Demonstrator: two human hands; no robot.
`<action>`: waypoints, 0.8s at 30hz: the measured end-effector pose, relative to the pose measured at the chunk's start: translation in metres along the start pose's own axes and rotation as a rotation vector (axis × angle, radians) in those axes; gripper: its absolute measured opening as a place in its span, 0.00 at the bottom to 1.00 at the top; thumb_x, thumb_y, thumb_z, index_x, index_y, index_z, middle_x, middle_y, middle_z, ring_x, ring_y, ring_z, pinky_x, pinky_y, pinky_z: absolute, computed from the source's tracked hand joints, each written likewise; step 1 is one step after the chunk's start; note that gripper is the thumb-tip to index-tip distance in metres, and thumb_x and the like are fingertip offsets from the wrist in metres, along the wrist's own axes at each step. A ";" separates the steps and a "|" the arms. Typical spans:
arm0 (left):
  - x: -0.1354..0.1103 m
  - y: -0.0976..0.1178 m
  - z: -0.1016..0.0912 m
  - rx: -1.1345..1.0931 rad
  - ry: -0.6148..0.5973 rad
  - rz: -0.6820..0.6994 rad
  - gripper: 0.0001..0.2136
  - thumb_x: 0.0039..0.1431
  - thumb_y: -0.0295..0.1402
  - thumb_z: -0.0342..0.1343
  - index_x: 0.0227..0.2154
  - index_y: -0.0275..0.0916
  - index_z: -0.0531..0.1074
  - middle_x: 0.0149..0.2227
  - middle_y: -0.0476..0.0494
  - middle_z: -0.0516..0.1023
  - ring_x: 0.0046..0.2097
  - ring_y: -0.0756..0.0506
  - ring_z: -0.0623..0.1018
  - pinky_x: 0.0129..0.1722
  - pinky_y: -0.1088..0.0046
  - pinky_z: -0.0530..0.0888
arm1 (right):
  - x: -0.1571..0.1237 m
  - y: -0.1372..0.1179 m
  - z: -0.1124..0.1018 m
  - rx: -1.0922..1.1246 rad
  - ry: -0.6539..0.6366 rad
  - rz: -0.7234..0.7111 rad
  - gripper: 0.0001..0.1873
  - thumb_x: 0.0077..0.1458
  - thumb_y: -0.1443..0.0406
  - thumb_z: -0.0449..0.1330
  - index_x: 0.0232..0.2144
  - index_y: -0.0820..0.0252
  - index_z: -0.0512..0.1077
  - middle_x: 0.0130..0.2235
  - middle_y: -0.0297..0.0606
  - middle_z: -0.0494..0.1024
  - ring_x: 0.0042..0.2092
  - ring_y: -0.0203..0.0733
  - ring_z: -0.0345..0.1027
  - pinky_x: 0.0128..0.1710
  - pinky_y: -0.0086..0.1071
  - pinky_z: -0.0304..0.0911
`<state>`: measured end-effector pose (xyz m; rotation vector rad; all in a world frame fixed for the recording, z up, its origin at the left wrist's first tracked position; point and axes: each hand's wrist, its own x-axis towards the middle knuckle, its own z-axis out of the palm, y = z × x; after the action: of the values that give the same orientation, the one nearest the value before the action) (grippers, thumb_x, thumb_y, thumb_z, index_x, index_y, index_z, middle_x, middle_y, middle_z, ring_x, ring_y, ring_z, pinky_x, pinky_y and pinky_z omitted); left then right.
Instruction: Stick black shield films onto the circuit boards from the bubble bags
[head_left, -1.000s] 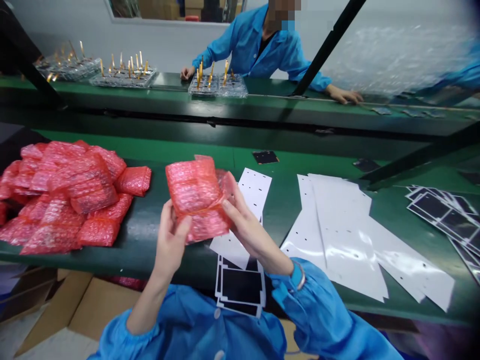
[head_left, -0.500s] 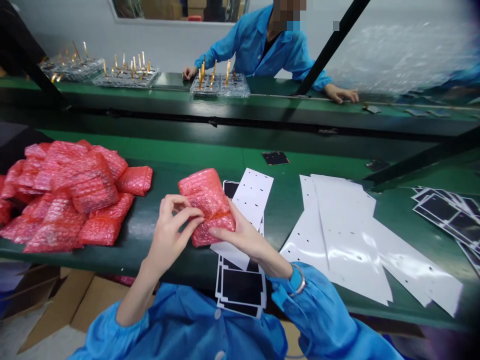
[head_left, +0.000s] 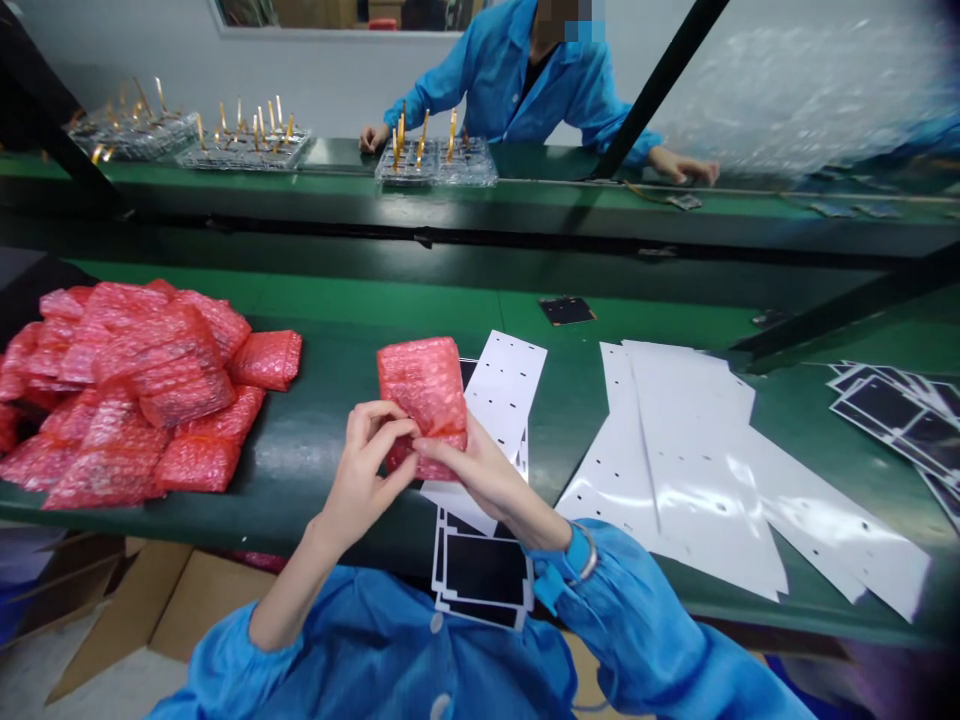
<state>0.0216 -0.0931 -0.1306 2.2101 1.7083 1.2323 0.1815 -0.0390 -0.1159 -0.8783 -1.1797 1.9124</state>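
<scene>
A red bubble-wrap packet point(head_left: 426, 382) is held up in front of me, above the near part of the green bench. My right hand point(head_left: 474, 462) grips its lower right side, the thumb lying across the front. At its lower left edge, my left hand point(head_left: 376, 452) pinches with thumb and fingertips close to the right thumb. The fingertips partly hide what they pinch, but it looks like the packet's band or edge. Beneath and behind the packet lie a white sheet with small dark marks point(head_left: 510, 385) and black panels with white borders point(head_left: 486, 570).
Red bubble-wrap packets point(head_left: 161, 365) are heaped at the left. White sheets point(head_left: 686, 440) spread across the right, with black framed sheets point(head_left: 900, 420) beyond. A dark flat piece point(head_left: 568, 310) lies farther back. Behind a bar, a co-worker sits by clear trays point(head_left: 435, 162). An open carton point(head_left: 195, 600) stands below left.
The packet has turned more upright. My left hand has moved right, its fingertips now near my right thumb. Across the bench, a small part lies near the co-worker's hand.
</scene>
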 end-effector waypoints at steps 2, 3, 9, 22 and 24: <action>0.003 0.003 0.001 0.003 -0.050 0.014 0.08 0.59 0.29 0.61 0.41 0.40 0.72 0.48 0.40 0.69 0.50 0.41 0.71 0.51 0.61 0.75 | 0.000 0.005 0.004 0.112 0.059 0.036 0.25 0.47 0.61 0.70 0.49 0.54 0.72 0.47 0.37 0.81 0.50 0.46 0.76 0.54 0.41 0.72; 0.004 0.004 0.002 0.023 -0.079 0.023 0.07 0.57 0.30 0.63 0.37 0.39 0.71 0.48 0.39 0.69 0.49 0.41 0.70 0.50 0.61 0.75 | -0.001 0.007 0.006 0.152 0.078 0.043 0.25 0.46 0.63 0.70 0.48 0.54 0.72 0.46 0.35 0.81 0.48 0.45 0.77 0.52 0.39 0.72; 0.004 0.004 -0.004 0.129 -0.102 0.214 0.12 0.61 0.28 0.59 0.22 0.38 0.66 0.46 0.39 0.73 0.51 0.40 0.70 0.48 0.63 0.70 | 0.002 0.011 0.013 0.308 0.201 0.068 0.21 0.44 0.63 0.71 0.41 0.56 0.73 0.41 0.34 0.82 0.41 0.43 0.78 0.42 0.35 0.73; -0.008 -0.018 -0.019 0.105 -0.031 -0.016 0.19 0.72 0.39 0.48 0.24 0.40 0.63 0.21 0.54 0.65 0.24 0.51 0.66 0.28 0.73 0.62 | 0.012 -0.008 0.004 0.428 0.380 -0.122 0.21 0.43 0.64 0.74 0.42 0.53 0.77 0.46 0.32 0.83 0.49 0.44 0.76 0.55 0.41 0.70; -0.010 -0.003 -0.005 0.061 0.036 -0.063 0.12 0.73 0.39 0.46 0.35 0.40 0.68 0.24 0.54 0.67 0.25 0.51 0.68 0.28 0.76 0.65 | 0.013 -0.007 0.012 0.420 0.382 -0.140 0.21 0.42 0.64 0.73 0.41 0.54 0.77 0.45 0.33 0.83 0.50 0.46 0.75 0.57 0.44 0.69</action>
<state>0.0156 -0.1021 -0.1342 2.1615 1.8377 1.2287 0.1667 -0.0312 -0.1077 -0.8517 -0.5692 1.6940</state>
